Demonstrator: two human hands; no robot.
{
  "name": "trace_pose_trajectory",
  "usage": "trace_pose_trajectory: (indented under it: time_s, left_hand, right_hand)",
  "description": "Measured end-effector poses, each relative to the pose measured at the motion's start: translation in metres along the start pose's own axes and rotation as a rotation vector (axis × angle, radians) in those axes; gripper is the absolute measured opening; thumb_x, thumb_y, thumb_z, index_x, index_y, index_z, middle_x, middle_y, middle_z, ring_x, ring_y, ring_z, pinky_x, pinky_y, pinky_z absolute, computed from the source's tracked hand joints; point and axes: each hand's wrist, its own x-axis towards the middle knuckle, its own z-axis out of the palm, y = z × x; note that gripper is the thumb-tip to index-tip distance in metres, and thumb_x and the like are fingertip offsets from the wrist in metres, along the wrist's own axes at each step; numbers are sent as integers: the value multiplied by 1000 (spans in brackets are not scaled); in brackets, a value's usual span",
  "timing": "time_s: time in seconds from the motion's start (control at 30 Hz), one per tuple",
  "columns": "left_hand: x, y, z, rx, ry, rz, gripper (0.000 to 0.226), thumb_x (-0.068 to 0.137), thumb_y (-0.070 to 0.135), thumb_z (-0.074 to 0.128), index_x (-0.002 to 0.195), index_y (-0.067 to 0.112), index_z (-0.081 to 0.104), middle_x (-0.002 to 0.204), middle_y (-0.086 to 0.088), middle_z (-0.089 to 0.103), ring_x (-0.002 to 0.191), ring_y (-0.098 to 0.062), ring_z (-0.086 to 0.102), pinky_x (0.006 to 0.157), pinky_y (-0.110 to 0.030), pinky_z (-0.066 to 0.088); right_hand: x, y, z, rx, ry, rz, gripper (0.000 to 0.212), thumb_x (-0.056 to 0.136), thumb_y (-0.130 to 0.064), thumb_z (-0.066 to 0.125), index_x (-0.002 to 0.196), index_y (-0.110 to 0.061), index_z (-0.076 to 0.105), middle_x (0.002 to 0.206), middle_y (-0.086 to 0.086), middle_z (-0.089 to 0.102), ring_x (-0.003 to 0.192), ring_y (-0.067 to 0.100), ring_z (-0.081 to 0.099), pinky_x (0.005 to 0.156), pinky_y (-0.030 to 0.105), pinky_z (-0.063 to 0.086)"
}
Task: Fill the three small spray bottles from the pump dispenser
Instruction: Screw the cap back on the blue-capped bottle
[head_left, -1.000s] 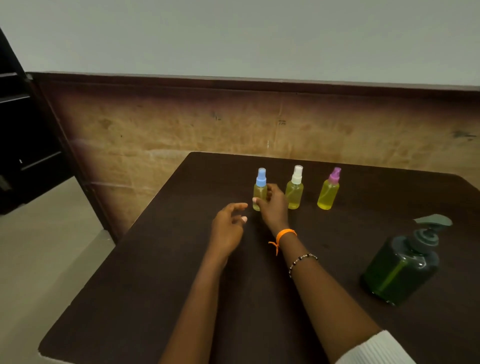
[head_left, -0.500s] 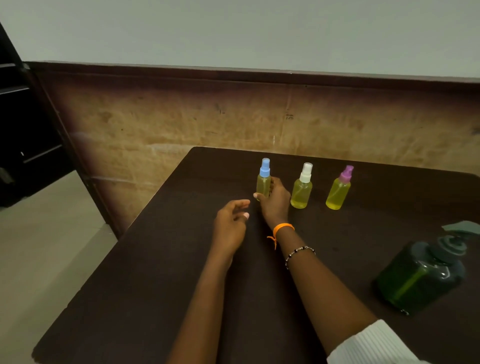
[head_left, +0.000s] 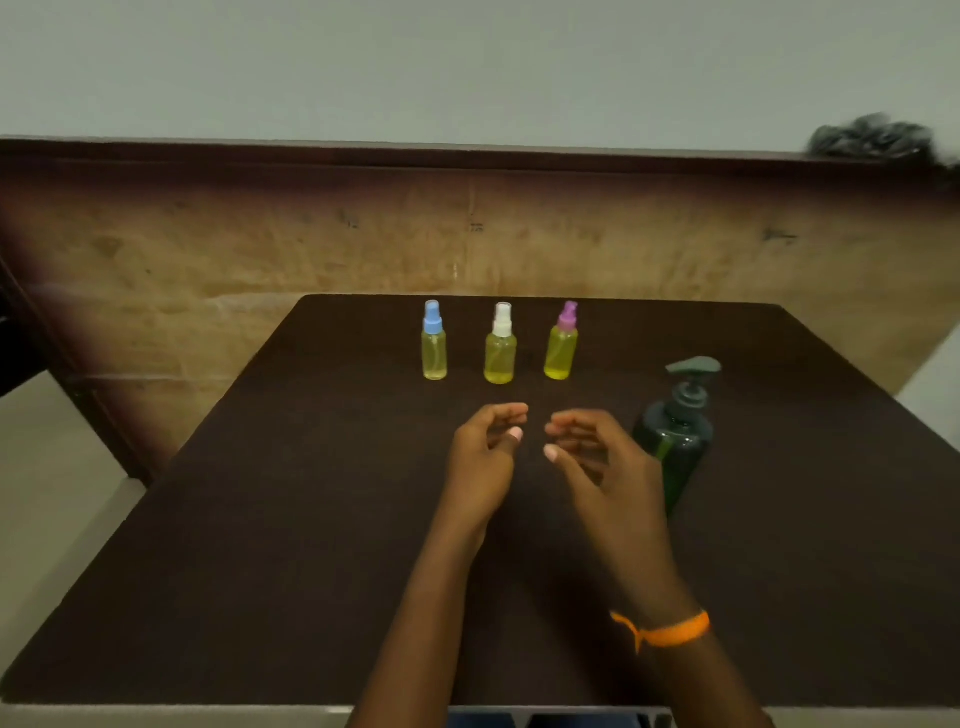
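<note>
While all three spray bottles stand capped in a row near the far edge of the table (head_left: 208, 545), both hands hang over the middle of it with nothing in them. Left to right: blue bottle (head_left: 434, 351), white bottle (head_left: 500, 353), pink bottle (head_left: 561, 348) — each upright, apart from its neighbours, each showing yellow liquid up to about the shoulder. Nearer the camera, left hand (head_left: 485, 457): fingers loosely curled, thumb tucked toward them, gripping nothing, not touching any bottle. Right hand (head_left: 605, 457): fingers loosely bent and spread, likewise holding nothing; orange band (head_left: 662, 631) at the wrist. Just beside the right hand's far side stands the dispenser (head_left: 675, 436), dark green, pump head up, spout pointing right; the hand partly covers its lower body. Judgement: filling looks done or nearly done, since all three levels are about alike and every cap is on; whether the caps are screwed tight cannot be told. Risks from here — the right hand is so close to the dispenser that a sideways sweep could knock it over; the narrow, tall bottles would tip easily if brushed when reached for, and a loose cap would then let liquid onto the dark top, where a spill would be hard to see.
</note>
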Motion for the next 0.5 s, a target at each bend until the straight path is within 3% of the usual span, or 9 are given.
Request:
trace_pose_trajectory:
  time_s: [0.13, 0.23, 0.37, 0.43, 0.5]
  left_hand:
    - [-21, 2, 40, 4, -116, -11, 27, 89, 1, 55, 109, 18, 59, 107, 4, 60, 87, 6, 55, 70, -3, 43]
    - [-33, 7, 63, 29, -200, -4, 36, 89, 2, 56, 122, 17, 55, 116, 6, 56, 98, -2, 55, 74, -6, 42]
    - [-38, 10, 82, 15, -238, -4, 48, 89, -2, 53, 132, 19, 46, 132, 2, 51, 114, -13, 53, 88, -18, 43]
    - [-38, 8, 86, 16, -231, -3, 53, 89, -2, 52, 135, 22, 43, 138, 2, 47, 117, -14, 53, 85, -17, 44]
    - [-36, 6, 86, 16, -240, 4, 56, 90, -2, 51, 138, 25, 40, 141, 4, 45, 119, -13, 52, 80, -13, 43]
  right_hand:
    - [-33, 19, -49, -5, 343, 65, 30, 79, -3, 71, 98, -23, 60, 84, -8, 62, 80, 3, 61, 69, 13, 48]
    - [-34, 40, -74, -79, 480, 145, 46, 76, -4, 74, 113, -22, 54, 104, 0, 54, 90, 10, 55, 75, 18, 47]
    - [-20, 61, -86, -98, 290, 262, 74, 77, -5, 74, 140, -17, 37, 135, 2, 43, 116, 9, 44, 93, 25, 40]
    - [-12, 68, -84, -50, 171, 277, 79, 78, -2, 72, 144, -15, 31, 144, 4, 40, 124, 13, 41, 97, 25, 38]
    - [-4, 72, -80, -40, 115, 243, 75, 78, 0, 71, 142, -13, 36, 139, 5, 47, 122, 11, 46, 92, 12, 39]
